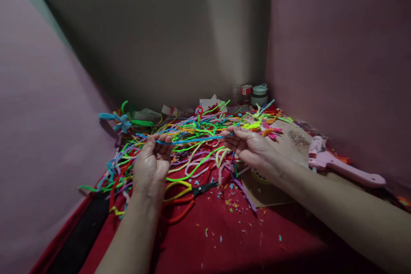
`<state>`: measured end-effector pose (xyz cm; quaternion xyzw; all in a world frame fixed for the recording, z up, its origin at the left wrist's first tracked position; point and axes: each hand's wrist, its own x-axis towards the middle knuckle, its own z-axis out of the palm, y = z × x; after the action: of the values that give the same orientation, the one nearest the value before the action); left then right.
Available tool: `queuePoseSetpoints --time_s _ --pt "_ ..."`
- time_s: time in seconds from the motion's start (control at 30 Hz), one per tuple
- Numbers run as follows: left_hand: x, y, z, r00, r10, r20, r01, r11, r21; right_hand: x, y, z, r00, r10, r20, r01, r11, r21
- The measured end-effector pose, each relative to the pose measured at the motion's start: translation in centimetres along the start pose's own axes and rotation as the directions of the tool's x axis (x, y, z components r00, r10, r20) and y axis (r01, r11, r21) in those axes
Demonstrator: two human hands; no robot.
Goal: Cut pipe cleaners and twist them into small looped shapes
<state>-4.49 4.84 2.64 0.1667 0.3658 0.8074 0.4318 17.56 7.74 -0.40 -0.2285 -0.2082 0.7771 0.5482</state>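
A blue pipe cleaner (195, 140) stretches nearly straight between my two hands, above a tangled heap of pipe cleaners (188, 128) in many colours. My left hand (153, 158) pinches its left end between thumb and fingers. At the other end, the thumb and fingertips of my right hand (247, 143) close on it. Scissors (192, 190) with a yellow and an orange handle lie on the red cloth, just right of my left wrist; their dark blades point right. Beneath my right forearm is a brown board (272, 195), partly covered.
A pink glue gun (340, 165) lies at the right. At the back stand a jar with a pale green lid (259, 94) and a red-labelled container (245, 93). A blue pipe-cleaner flower (122, 123) sits at the left. Small coloured clippings dot the red cloth (231, 244).
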Motion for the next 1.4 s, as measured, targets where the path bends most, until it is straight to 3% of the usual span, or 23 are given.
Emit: queuePoseSetpoints --time_s 0.2,0.33,0.43,0.57,0.7,0.83,0.9,1.17,1.4 --pt "0.0 0.0 -0.4 0.997 0.008 0.081 -0.007 1.000 -0.013 0.0 -0.4 -0.1 0.999 -0.027 0.030 0.026 0.999 0.042" --pt "-0.9 -0.7 0.1 0.989 -0.055 0.135 0.058 0.998 -0.019 -0.4 -0.3 0.0 0.982 -0.040 0.184 0.040 0.999 0.000" --pt "-2.3 -2.0 0.5 0.974 -0.130 0.185 0.129 0.991 0.020 -1.0 0.7 0.2 0.958 0.020 0.288 0.013 0.993 -0.114" --pt "-4.7 -4.1 0.7 0.910 -0.275 0.309 0.240 0.959 0.148 -1.6 2.0 0.3 0.936 0.067 0.345 0.010 0.976 -0.218" --pt "-6.2 -5.2 0.8 0.830 -0.380 0.410 0.263 0.913 0.312 -1.5 2.3 0.0 0.937 0.048 0.347 0.089 0.925 -0.370" --pt "-6.1 -5.0 0.8 0.854 -0.370 0.365 0.246 0.906 0.343 -1.3 2.0 -0.1 0.970 -0.075 0.233 0.177 0.872 -0.456" --pt "-6.0 -4.8 0.7 0.872 -0.357 0.336 0.234 0.905 0.354 -1.3 1.9 -0.1 0.967 -0.101 0.232 0.203 0.859 -0.470" --pt "-6.6 -4.8 0.8 0.836 -0.391 0.385 0.259 0.900 0.352 -1.8 1.8 0.2 0.958 0.021 0.286 0.128 0.861 -0.492" --pt "-6.9 -4.7 0.9 0.863 -0.263 0.432 0.084 0.917 0.390 -1.9 1.7 0.3 0.954 0.088 0.287 0.029 0.924 -0.381"
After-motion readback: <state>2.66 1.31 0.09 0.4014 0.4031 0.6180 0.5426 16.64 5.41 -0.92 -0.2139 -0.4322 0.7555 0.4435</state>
